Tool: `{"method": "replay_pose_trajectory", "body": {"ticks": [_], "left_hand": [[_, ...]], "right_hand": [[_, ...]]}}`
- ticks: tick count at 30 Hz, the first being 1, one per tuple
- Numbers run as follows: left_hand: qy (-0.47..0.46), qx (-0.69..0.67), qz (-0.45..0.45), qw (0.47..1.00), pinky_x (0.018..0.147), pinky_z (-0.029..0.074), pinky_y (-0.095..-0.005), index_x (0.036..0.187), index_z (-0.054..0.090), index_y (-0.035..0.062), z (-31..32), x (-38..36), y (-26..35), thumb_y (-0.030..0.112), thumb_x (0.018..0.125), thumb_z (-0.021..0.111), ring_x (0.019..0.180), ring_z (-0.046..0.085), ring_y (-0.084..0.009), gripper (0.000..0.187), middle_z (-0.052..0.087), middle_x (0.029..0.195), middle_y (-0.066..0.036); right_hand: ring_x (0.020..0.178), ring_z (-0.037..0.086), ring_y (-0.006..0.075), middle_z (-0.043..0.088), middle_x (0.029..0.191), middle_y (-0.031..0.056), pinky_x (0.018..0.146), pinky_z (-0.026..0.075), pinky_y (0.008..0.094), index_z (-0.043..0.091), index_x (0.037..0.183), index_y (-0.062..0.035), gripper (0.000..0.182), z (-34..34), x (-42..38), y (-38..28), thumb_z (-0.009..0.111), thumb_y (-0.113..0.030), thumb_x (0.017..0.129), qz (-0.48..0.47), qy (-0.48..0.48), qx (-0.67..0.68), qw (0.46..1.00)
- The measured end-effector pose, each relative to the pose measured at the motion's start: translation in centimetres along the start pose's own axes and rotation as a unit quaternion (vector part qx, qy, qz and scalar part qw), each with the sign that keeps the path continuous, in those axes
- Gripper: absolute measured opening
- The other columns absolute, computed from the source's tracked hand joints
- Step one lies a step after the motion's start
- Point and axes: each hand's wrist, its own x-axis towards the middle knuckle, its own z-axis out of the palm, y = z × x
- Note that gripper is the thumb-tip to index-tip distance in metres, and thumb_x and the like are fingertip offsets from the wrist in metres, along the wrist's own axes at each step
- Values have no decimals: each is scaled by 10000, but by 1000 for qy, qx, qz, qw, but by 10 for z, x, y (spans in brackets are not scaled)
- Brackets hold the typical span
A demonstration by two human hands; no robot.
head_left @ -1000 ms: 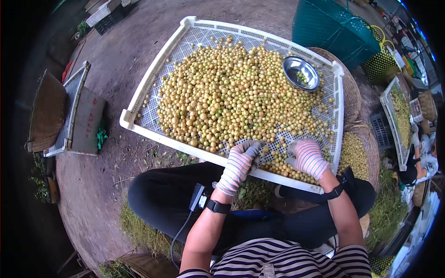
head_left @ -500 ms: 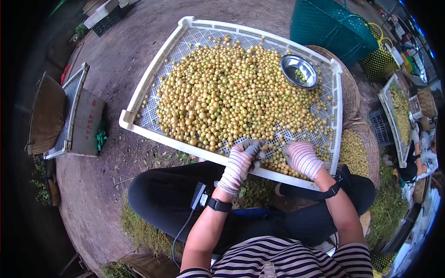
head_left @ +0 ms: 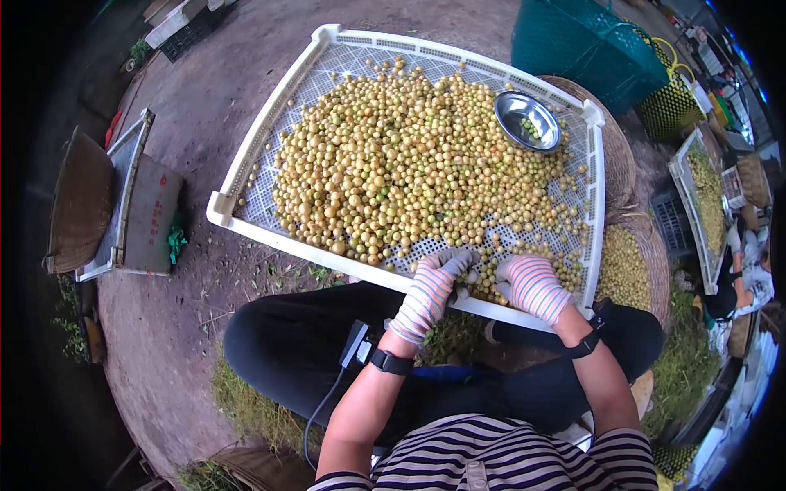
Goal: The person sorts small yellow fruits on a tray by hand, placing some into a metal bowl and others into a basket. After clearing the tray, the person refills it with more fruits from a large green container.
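A white mesh tray (head_left: 278, 236) holds a wide heap of small round yellow-green fruits (head_left: 385, 164). At its near edge, my left hand (head_left: 435, 282) wears a striped glove with grey fingertips; the fingers are bent together over a few fruits, and what they pinch is hidden. Close beside it on the right, my right hand (head_left: 530, 285), gloved the same way, curls its fingers down among the fruits in the near right corner. Its fingertips are mostly covered by the back of the hand. A shiny metal bowl (head_left: 509, 114) with a few green fruits rests in the tray's far right part.
A woven basket of fruits (head_left: 626, 274) stands right of the tray. Beyond are a teal basket (head_left: 573, 49) and a yellow-black basket (head_left: 667, 114). Another fruit tray (head_left: 686, 192) and a person's arm (head_left: 739, 274) appear far right. A box (head_left: 151, 213) stands left.
My left hand has moved slightly right and my right hand slightly left, so the gap between them is smaller. The bowl stays in its place in the tray.
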Motion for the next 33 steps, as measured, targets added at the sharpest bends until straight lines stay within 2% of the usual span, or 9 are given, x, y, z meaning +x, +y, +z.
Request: {"method": "replay_pose_trajectory", "body": {"ticks": [6,11,15,19,22,26,27,30,33], "left_hand": [[-6,-15,14,1000,408,322,-175,977,701,71,4,-4,1,289,945,617,463,495,-51,236,606,665,39],[-28,-31,10,999,430,357,-196,1016,688,57,-1,1,-4,268,947,615,503,529,-65,234,612,677,29],[-30,-30,17,999,441,382,-188,1069,667,52,-4,1,-5,270,975,563,548,577,-80,259,646,750,13],[-11,-38,22,999,437,400,-190,1102,648,46,-3,3,-8,315,990,536,591,617,-93,312,672,833,-11],[-6,-89,18,996,434,397,-199,1058,651,46,-2,5,-11,342,989,535,589,615,-98,325,658,807,-9],[-7,-118,39,992,426,362,-190,1024,650,40,-7,2,-2,360,983,554,555,564,-79,336,631,759,6],[7,-135,49,990,426,361,-188,1023,650,38,-11,2,3,360,983,555,550,559,-76,338,626,747,9],[53,-180,97,977,417,362,-184,1018,649,30,-28,2,12,346,989,550,525,540,-73,332,600,697,20],[84,-220,126,964,416,360,-192,1062,626,11,-39,-1,19,338,982,562,529,539,-93,343,594,703,10]], "right_hand": [[735,650,366,644,715,175,713,525,466,703,751,-42,146,3,-7,13,665,-183,752,47,17,-20,999],[762,662,353,658,746,164,702,528,462,699,786,-61,116,8,3,3,660,-162,744,-5,142,6,990],[789,667,331,665,814,159,702,528,443,688,801,-55,113,12,9,-5,635,-131,737,13,77,-62,995],[775,639,325,658,756,130,706,520,441,709,843,-63,142,-6,5,-6,678,-185,778,53,147,96,983],[795,643,324,663,772,130,726,524,418,728,891,-64,157,-53,3,-28,710,-175,780,26,74,343,936],[979,620,339,647,1077,163,841,505,423,690,1091,-79,346,-31,57,-3,711,-257,795,-29,280,193,940],[1062,579,349,608,1156,159,895,487,436,641,1185,-93,425,-22,68,1,710,-264,803,-19,271,132,953],[1075,574,336,606,1122,156,911,483,446,642,1154,-90,389,-7,68,7,698,-275,816,-26,211,-15,977],[891,653,339,642,1029,164,815,526,458,720,1011,-112,286,-24,34,7,679,-310,808,16,-75,9,997]]}}
